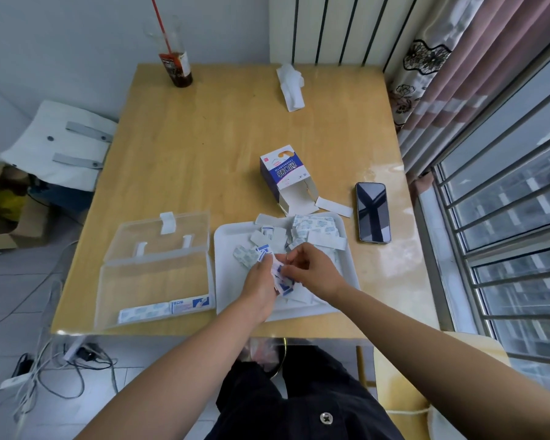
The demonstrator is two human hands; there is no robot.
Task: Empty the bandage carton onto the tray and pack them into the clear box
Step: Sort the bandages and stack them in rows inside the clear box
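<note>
The white and blue bandage carton (283,174) lies open on its side just behind the white tray (223,249). Several wrapped bandages (311,228) lie loose over the tray. My left hand (261,282) grips a small stack of bandages (281,277) above the tray's middle. My right hand (311,269) pinches the same stack from the right. The clear box (153,271) lies open to the left of the tray, lid folded back, with a row of bandages (165,308) along its near wall.
A black phone (372,211) lies right of the tray. A bottle with a red straw (177,66) and a crumpled white tissue (291,85) stand at the table's far edge. A window with bars runs along the right; a chair with a white bag is at left.
</note>
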